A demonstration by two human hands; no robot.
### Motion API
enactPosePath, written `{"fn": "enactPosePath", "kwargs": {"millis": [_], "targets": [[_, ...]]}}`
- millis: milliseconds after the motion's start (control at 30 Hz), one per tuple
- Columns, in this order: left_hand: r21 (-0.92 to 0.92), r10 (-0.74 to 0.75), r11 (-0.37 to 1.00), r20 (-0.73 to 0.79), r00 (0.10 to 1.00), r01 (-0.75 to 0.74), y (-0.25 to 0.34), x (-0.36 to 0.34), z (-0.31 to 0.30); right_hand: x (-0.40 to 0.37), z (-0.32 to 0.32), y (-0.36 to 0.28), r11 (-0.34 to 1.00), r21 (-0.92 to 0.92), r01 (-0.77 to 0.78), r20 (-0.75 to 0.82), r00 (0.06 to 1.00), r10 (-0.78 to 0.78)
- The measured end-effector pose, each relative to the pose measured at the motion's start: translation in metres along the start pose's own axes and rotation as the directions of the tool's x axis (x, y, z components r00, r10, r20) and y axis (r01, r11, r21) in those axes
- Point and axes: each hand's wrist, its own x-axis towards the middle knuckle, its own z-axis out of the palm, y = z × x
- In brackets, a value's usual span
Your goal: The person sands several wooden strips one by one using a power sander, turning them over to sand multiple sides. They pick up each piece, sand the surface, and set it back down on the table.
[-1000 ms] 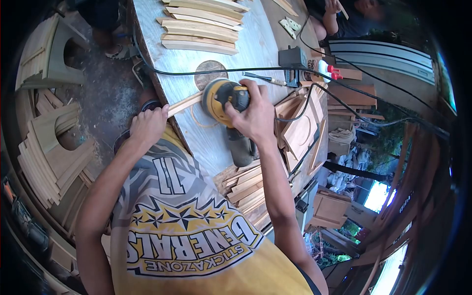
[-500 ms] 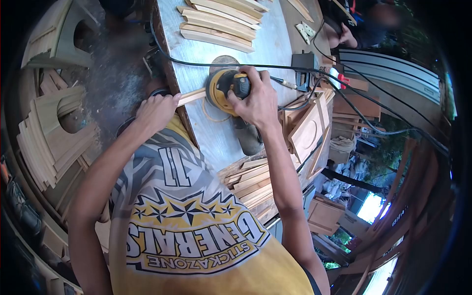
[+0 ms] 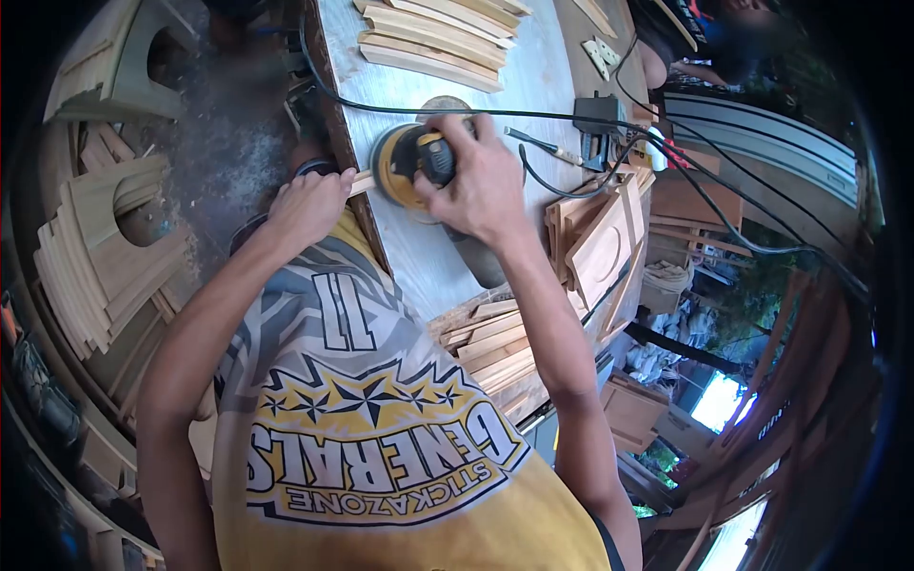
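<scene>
My right hand [image 3: 481,186] is closed over the top of a yellow and black orbital sander [image 3: 395,171] on the pale worktable [image 3: 419,266]. The sander's pad lies over a narrow wooden strip [image 3: 362,182], hiding most of it. My left hand [image 3: 309,206] grips the near end of that strip at the table's left edge, with its fingers close to the sander. A dark dust bag or sleeve [image 3: 476,262] shows partly beneath my right forearm. Behind the sander, a round sanding disc [image 3: 446,105] is partly visible on the tabletop.
Several wooden mouldings [image 3: 433,43] lie at the table's far end. A black cord [image 3: 533,114] crosses the table. A chisel [image 3: 543,143], a grey box [image 3: 597,112] and wooden panels [image 3: 600,243] sit to the right. Cut wood pieces [image 3: 105,257] stand at left. Another person [image 3: 681,43] is at upper right.
My right hand has slid the sander left along the strip, closer to my left hand, so less of the strip shows. The view has shifted slightly.
</scene>
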Motion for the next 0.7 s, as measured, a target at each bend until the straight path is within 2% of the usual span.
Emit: {"fn": "enactPosePath", "kwargs": {"millis": [67, 133, 300, 367, 433, 700], "targets": [[0.010, -0.007, 1.000, -0.010, 1.000, 0.007, -0.002, 0.002, 0.004, -0.002, 0.001, -0.007, 0.997, -0.001, 0.073, 0.013, 0.997, -0.073], [0.010, 0.007, 1.000, -0.003, 1.000, -0.007, -0.001, 0.000, 0.003, 0.002, 0.000, 0.005, 0.999, -0.010, 0.050, 0.019, 0.999, -0.050], [-0.026, 0.040, 0.999, -0.056, 0.998, -0.041, -0.007, -0.004, 0.007, -0.003, -0.019, 0.040, 0.986, -0.077, -0.147, -0.013, 0.989, 0.147], [-0.013, 0.043, 0.999, -0.094, 0.995, -0.045, -0.008, -0.005, 0.008, -0.006, -0.028, 0.044, 0.980, -0.108, -0.164, -0.028, 0.986, 0.162], [-0.020, 0.024, 0.999, -0.125, 0.992, -0.027, -0.011, -0.001, 0.013, -0.011, -0.035, 0.045, 0.977, -0.063, -0.206, -0.061, 0.978, 0.202], [0.003, -0.051, 0.999, -0.169, 0.984, 0.052, -0.009, 0.004, 0.006, 0.000, -0.027, 0.024, 0.996, 0.027, -0.082, -0.062, 0.995, 0.084]]}}
